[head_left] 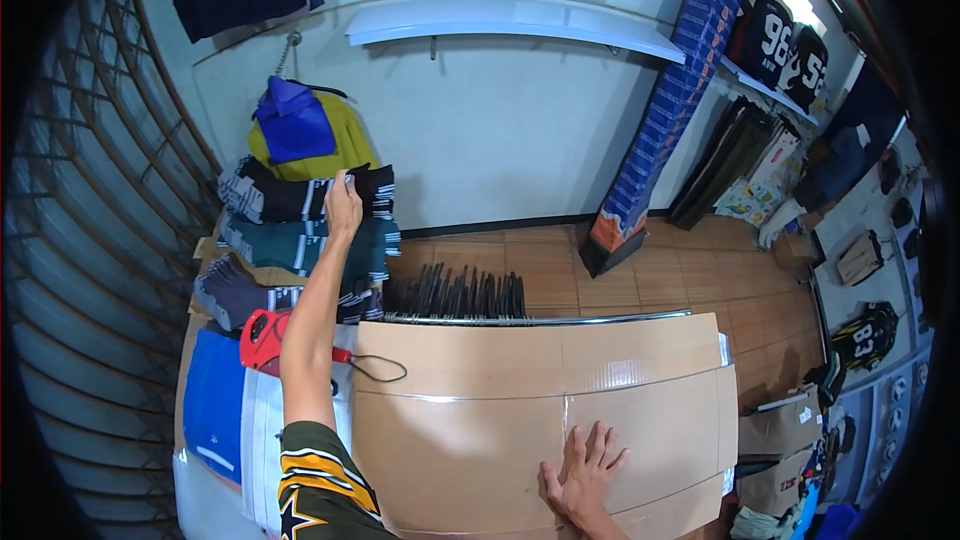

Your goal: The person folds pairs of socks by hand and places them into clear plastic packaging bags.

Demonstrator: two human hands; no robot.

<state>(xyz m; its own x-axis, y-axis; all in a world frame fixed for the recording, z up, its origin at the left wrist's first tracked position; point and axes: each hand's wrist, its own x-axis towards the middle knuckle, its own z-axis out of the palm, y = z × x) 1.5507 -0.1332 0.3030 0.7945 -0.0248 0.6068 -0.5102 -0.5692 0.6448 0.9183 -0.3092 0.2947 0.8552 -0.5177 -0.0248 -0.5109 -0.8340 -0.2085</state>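
Observation:
My left hand (343,206) reaches far forward, its fingers curled closed at a black folded garment (290,192) with grey-and-white patterned ends. That garment lies on top of a stack, above dark green folded garments (275,243) and dark grey folded ones (228,290). Palm down, my right hand (585,472) rests with spread fingers on a large cardboard sheet (470,450). Under my left forearm lies a red tool (262,340) with a dark cord loop, partly hidden by the arm.
Several black hangers (455,295) hang on a metal rail (600,318) behind the cardboard. Blue packages (213,400) lie at left, beside a metal lattice gate (90,240). A wrapped blue pillar (660,110) and white shelf (510,20) stand beyond. Another person (835,175) is at the far right.

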